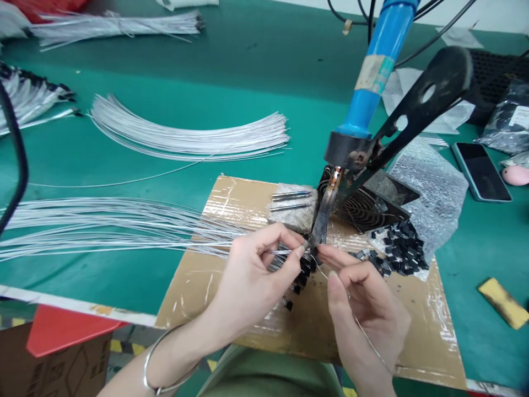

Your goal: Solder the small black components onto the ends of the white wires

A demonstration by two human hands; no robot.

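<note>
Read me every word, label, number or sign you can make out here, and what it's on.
No text reads clearly.
Carton, lower left: dark printing, too blurred to read.
White label on the plastic bag, far right: too small to read.
Tape on the blue soldering iron: no letters I can make out.
Phone: screen dark, no text visible.
</note>
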